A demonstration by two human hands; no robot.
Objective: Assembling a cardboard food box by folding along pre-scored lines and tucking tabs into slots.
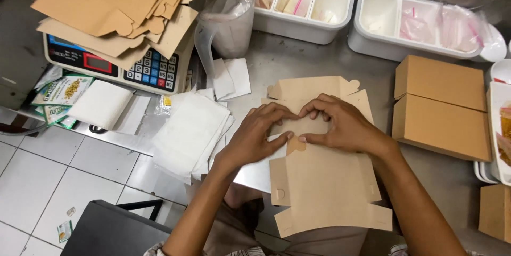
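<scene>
Nearest the camera: the near flaps of a flat brown box blank (324, 187), hanging past the near edge of the steel counter (277, 59), unsupported, over the lap. Far half of the blank resting on the counter, so held steady for creasing.

Left hand (255, 136) and right hand (340, 125) side by side on the middle of the blank, fingers curled, tips pressing down along a fold line, thumbs nearly touching. Neither closed around anything; a pressing hold on the cardboard, not a pinch, with palms mostly flat.

Left of the hands, touching or nearly so: a stack of white paper sheets (189, 133), also overhanging the near edge, within easy reach. Far left: a weighing scale (112, 67) buried under loose flat blanks (112, 6), stock kept close but out of the way. Far side: two white divided tubs (303, 3) holding small packets, and a clear plastic bag (229, 22) upright between scale and tubs.

Right: two folded brown boxes (442, 107) side by side, just beside the blank's right flap. Little room there. Bare steel only in the strip between blank and tubs; open space otherwise toward the tiled floor (58, 171), near left.
</scene>
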